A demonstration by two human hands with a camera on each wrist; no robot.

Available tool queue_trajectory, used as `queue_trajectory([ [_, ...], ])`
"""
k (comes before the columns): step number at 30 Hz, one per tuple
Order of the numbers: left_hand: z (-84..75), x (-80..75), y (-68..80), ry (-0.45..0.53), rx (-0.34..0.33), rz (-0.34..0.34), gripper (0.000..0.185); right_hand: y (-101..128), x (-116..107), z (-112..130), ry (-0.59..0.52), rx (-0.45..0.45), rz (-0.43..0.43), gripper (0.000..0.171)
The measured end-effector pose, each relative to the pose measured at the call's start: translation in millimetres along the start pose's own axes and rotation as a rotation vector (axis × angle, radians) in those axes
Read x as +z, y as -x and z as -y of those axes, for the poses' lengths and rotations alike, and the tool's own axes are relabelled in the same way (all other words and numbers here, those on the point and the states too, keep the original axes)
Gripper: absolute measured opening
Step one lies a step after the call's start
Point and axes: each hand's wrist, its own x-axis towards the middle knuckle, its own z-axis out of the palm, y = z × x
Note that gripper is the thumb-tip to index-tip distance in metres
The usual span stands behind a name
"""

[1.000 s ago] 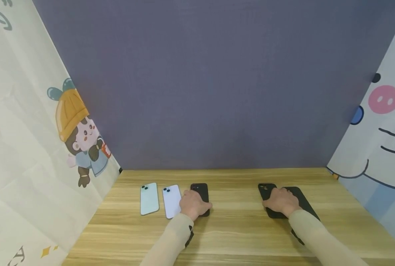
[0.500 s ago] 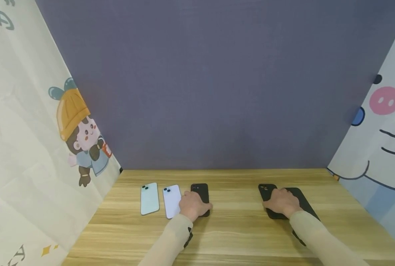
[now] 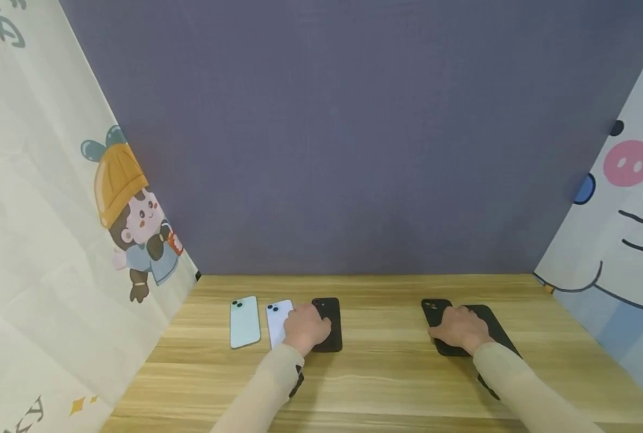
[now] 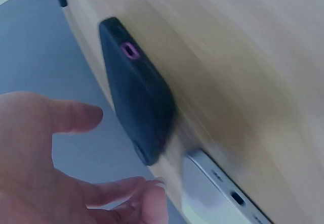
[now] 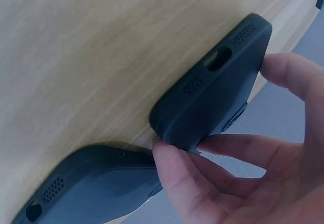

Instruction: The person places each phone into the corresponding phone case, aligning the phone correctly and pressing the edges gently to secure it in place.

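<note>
Gripping a black phone case (image 5: 212, 97) on the bench (image 3: 386, 373), right hand (image 3: 459, 328) had thumb and fingers pinched on its sides | case long axis ran away from the wrist | left hand (image 3: 305, 326) hovered loose and empty over white phone (image 3: 276, 319), black phone (image 3: 329, 322) just right of it

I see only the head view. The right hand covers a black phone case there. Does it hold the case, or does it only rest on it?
Observer: The right wrist view shows the right hand pinching the black phone case at its port end between thumb and fingers.
Operator: And the left hand?
Observer: In the left wrist view the left hand is spread open and touches nothing; the black case near it lies apart from the fingers.
Operator: Is that case empty?
Observer: Its port hole shows pink inside, so something may fill it.
</note>
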Motion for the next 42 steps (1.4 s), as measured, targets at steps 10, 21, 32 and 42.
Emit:
queue_trajectory([
  [10,22.3,-13.0,-2.3,-0.076,-0.033,-0.049,0.05,1.3,0.4,-0.8,0.002,-0.007,-0.004,0.055],
  [21,41.4,-18.7,-5.7,-0.209,-0.05,-0.078,0.056,-1.5,1.0,-0.2,0.011,-0.003,-0.018,0.053],
  [32,49.4,-27.6,-2.6,-0.132,-0.1,0.011,0.046,0.4,5.0,-2.8,0.016,-0.025,-0.036,0.056],
  [42,54.0,-26.2,-2.0,-0.065,-0.119,0.018,0.045,0.9,5.8,-0.4,0.036,-0.018,-0.028,0.056],
])
